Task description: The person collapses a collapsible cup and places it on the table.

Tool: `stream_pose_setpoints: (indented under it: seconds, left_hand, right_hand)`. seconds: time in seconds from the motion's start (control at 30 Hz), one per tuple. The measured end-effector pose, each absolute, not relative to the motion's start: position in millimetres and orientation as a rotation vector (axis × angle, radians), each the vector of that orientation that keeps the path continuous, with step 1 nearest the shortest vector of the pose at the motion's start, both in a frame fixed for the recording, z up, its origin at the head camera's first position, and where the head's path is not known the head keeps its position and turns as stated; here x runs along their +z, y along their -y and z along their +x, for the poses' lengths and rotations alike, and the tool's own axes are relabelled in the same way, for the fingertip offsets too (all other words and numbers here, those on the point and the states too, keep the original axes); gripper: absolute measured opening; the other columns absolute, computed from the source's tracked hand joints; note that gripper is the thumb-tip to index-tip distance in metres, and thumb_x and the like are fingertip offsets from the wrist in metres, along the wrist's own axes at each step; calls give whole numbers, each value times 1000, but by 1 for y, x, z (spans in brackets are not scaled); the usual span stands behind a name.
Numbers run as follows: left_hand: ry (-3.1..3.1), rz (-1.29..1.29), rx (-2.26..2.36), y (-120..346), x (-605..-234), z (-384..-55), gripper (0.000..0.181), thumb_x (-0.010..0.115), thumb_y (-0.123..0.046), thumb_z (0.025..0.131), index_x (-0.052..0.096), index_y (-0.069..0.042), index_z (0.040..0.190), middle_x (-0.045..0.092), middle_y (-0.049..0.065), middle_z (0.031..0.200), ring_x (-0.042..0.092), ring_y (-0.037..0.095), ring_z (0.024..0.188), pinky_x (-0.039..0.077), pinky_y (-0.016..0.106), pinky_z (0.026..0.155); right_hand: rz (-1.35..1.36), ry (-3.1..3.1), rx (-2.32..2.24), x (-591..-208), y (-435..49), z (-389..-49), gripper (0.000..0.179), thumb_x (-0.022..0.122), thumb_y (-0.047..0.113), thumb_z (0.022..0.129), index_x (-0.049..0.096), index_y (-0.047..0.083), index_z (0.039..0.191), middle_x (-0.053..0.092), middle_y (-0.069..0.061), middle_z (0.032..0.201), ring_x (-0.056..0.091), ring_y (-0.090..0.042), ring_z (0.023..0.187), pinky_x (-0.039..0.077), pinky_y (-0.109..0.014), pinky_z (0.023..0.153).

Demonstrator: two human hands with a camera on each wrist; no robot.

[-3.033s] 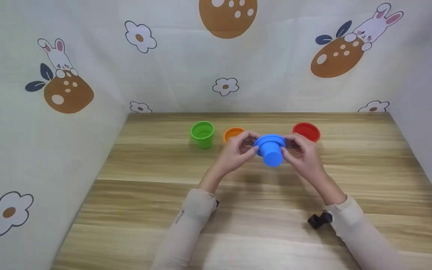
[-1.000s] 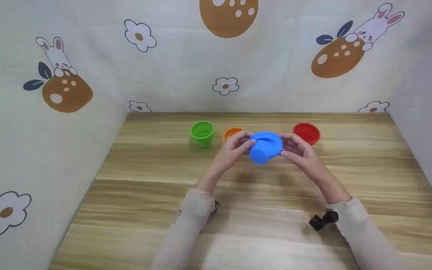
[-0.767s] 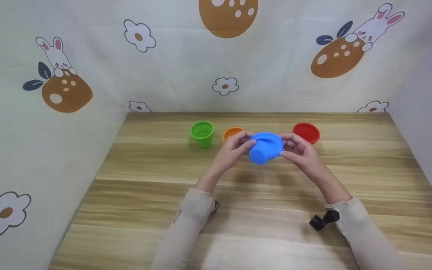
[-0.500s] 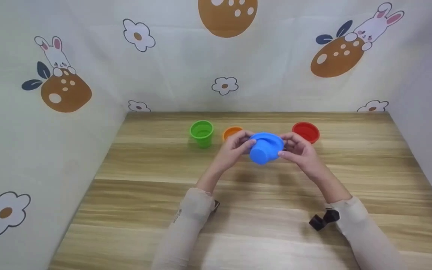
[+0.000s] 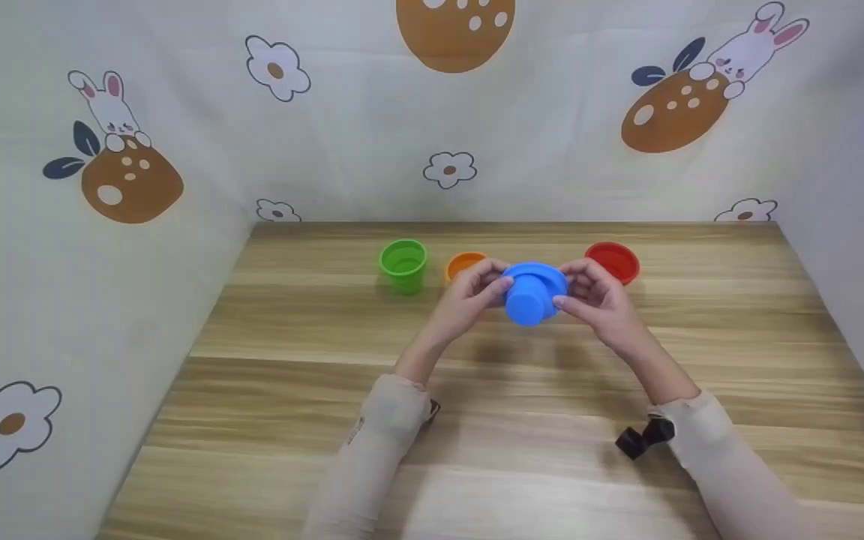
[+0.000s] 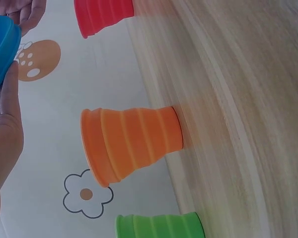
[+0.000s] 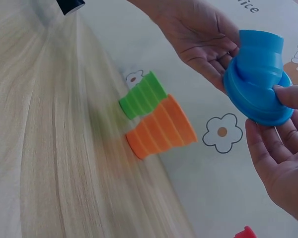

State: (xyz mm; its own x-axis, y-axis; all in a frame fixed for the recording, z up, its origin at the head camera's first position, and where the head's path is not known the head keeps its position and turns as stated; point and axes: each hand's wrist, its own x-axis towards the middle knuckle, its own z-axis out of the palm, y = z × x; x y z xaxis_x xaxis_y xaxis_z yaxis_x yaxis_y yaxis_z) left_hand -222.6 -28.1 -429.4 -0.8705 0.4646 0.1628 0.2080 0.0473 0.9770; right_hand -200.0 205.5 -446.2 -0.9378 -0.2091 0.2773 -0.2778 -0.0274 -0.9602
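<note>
The person's left hand (image 5: 462,300) pinches the left side of a blue cup (image 5: 528,301), thumb on the near face and fingers behind, while the right hand (image 5: 606,304) grips the right side the same way, its thumb pressing where the wall is folded. The cup hangs between them, raised over the table (image 5: 312,420), small base toward the person, wide rim facing away, body slightly askew. Just beyond the left hand stands an orange cup (image 5: 465,262), partly hidden by it; left of that is a green cup (image 5: 403,266), and behind the right hand a red cup (image 5: 615,262), all three upright with mouths up. At the far edge rises a pale cloth (image 5: 357,142) printed with flowers and rabbits.
</note>
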Motion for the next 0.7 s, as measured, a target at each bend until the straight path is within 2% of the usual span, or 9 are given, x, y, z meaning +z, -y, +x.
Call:
stream_pose_setpoints:
  seconds: [0.27,0.57,0.7]
  left_hand:
    - [-2084,681,1929,27,-433,-222,26,53,-10,102,55,8,121,65,30,114,67,15,96,59,42,92]
    - [-2153,703,1845,28,-433,-219,26,58,-12,101,56,6,119,68,27,115,71,29,103,61,36,89]
    - [-2173,709,1821,28,-433,-218,26,58,-13,101,57,5,120,68,25,117,70,30,105,60,35,90]
  right_hand:
    - [554,2164,2035,-449,-203,-199,32,63,-11,89,52,-12,119,69,2,102,65,-13,93,56,-21,86]
    - [501,2181,1945,-451,-199,-201,28,58,-12,91,54,-11,119,66,7,103,68,-9,93,58,-20,84]
    - [475,2197,1914,-450,-198,-200,28,59,-11,91,56,-9,119,65,6,102,68,-10,89,58,-20,83]
